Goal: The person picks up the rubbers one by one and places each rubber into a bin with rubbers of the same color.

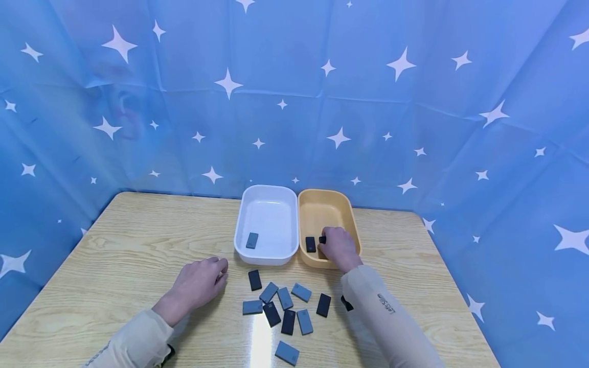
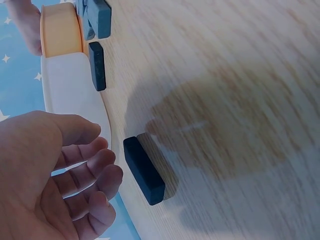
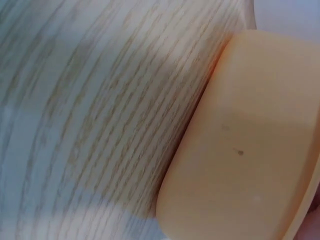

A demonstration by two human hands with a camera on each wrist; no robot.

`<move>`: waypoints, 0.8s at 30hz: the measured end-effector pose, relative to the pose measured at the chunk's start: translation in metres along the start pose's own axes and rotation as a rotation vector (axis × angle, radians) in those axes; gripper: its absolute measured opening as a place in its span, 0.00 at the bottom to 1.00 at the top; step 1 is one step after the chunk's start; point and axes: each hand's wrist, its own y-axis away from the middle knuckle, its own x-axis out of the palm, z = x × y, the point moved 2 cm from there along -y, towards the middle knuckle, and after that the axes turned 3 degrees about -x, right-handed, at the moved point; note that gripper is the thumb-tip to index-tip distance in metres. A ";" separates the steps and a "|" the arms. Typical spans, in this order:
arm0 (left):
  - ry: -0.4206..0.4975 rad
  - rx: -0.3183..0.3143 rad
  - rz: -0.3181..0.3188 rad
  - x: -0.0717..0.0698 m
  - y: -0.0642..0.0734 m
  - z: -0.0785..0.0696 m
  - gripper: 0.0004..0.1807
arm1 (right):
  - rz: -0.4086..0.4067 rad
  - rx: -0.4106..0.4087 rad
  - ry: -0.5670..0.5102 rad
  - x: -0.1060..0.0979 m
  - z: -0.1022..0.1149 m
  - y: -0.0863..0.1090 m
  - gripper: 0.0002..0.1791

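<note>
My right hand reaches into the orange bin and pinches a small black block at its fingertips. Beside it, another black block lies on the bin's floor. Only a sliver of that hand shows in the right wrist view, behind the bin's wall. Over the table, left of the loose blocks, my left hand holds nothing, its fingers loosely bent. A dark block lies close to those fingertips in the left wrist view.
Against the orange bin stands a white bin with one grey-blue block inside. Several grey-blue blocks and black blocks lie scattered on the wooden table in front. A blue star-patterned curtain hangs behind the table.
</note>
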 end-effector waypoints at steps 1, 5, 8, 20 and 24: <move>0.000 0.001 -0.004 0.000 0.000 0.000 0.08 | 0.001 0.004 -0.005 0.000 0.000 0.000 0.13; -0.001 0.000 -0.008 -0.001 0.001 0.000 0.08 | 0.006 0.013 -0.023 0.001 -0.001 0.000 0.10; 0.001 -0.005 -0.002 -0.001 0.001 -0.001 0.08 | 0.009 0.010 -0.032 0.002 -0.002 -0.001 0.09; -0.007 0.016 -0.024 0.001 0.002 -0.001 0.08 | 0.027 0.025 -0.053 0.004 -0.004 -0.004 0.09; -0.002 0.012 -0.029 0.002 0.003 -0.001 0.08 | 0.030 0.036 -0.063 0.004 -0.003 -0.005 0.08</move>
